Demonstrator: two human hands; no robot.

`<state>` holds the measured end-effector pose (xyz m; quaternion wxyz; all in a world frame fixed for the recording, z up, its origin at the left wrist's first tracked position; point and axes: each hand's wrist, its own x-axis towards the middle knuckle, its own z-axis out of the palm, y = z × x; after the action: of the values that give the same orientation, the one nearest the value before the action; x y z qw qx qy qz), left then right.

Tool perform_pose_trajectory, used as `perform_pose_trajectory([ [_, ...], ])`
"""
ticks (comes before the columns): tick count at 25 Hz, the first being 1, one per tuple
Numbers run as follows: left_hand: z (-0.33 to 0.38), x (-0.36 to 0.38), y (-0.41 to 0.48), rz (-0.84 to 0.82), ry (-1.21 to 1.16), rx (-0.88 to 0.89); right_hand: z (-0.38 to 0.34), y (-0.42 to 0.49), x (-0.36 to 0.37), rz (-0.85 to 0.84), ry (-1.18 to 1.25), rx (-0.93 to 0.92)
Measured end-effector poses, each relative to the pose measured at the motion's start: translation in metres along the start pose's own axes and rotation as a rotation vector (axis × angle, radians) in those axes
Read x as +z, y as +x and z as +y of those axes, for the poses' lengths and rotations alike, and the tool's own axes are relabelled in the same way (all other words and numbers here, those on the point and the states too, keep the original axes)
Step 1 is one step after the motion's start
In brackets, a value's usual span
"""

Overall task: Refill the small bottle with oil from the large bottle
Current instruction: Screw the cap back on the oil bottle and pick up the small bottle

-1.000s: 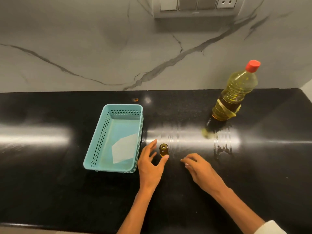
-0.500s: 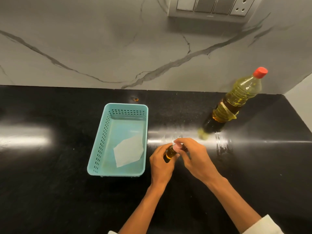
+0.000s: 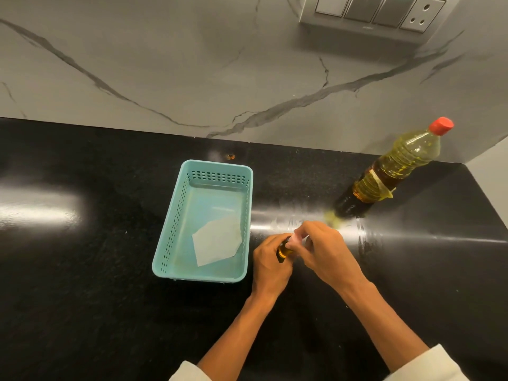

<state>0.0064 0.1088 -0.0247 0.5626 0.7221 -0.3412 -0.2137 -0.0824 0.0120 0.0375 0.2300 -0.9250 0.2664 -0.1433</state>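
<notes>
Dim, warm light; white glare streaks the glossy black counter (image 3: 82,270); wide-angle bending at edges.

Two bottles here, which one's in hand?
The small bottle: left hand grips it, right hand pinches its top. The large bottle stands untouched near the wall, red cap on.

Both forearms reach forward from the white sleeves (image 3: 428,364) and converge, wrists bare. The left hand (image 3: 270,261) has its fingers curled round the small bottle (image 3: 284,250). Just right of the left hand and touching it, the right hand (image 3: 325,250) arches over with knuckles up, its fingertips (image 3: 303,228) pinching the bottle's top, where the picture is blurred.
</notes>
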Motion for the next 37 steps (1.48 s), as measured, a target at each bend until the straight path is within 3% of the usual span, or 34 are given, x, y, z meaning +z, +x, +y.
perform_pose_trajectory([
  [3, -0.003, 0.001, 0.000, 0.001, 0.010, 0.001, -0.003, 0.006, 0.000, -0.027, -0.207, 0.115],
  [6, -0.005, 0.001, -0.001, 0.002, 0.031, 0.029, -0.005, 0.004, -0.011, -0.126, -0.197, 0.174],
  [10, -0.003, 0.003, -0.001, 0.002, -0.021, 0.001, -0.004, 0.013, -0.027, -0.248, -0.038, -0.076],
  [12, -0.003, 0.003, -0.001, -0.005, -0.022, 0.007, 0.000, 0.019, -0.024, -0.221, -0.032, -0.115],
  [17, -0.007, 0.004, -0.001, 0.006, -0.010, 0.053, 0.001, 0.014, -0.008, -0.106, -0.277, 0.062],
  [22, -0.005, 0.005, -0.002, 0.029, -0.006, 0.033, 0.003, 0.015, -0.020, -0.292, 0.025, -0.080],
  [24, -0.005, 0.006, -0.002, 0.016, -0.002, 0.033, 0.002, 0.019, -0.018, -0.221, -0.102, -0.081],
  [27, -0.005, 0.006, -0.003, 0.017, -0.011, 0.021, 0.000, 0.018, -0.010, -0.105, -0.390, 0.069],
  [29, -0.006, 0.006, -0.003, 0.024, -0.008, 0.039, -0.001, 0.015, -0.011, -0.116, -0.198, 0.052],
  [32, -0.002, 0.005, -0.004, 0.015, -0.002, 0.029, -0.002, 0.016, -0.017, -0.296, -0.038, -0.033],
  [37, -0.003, 0.003, -0.002, -0.006, 0.022, 0.024, -0.002, 0.026, -0.011, -0.243, -0.349, 0.002],
])
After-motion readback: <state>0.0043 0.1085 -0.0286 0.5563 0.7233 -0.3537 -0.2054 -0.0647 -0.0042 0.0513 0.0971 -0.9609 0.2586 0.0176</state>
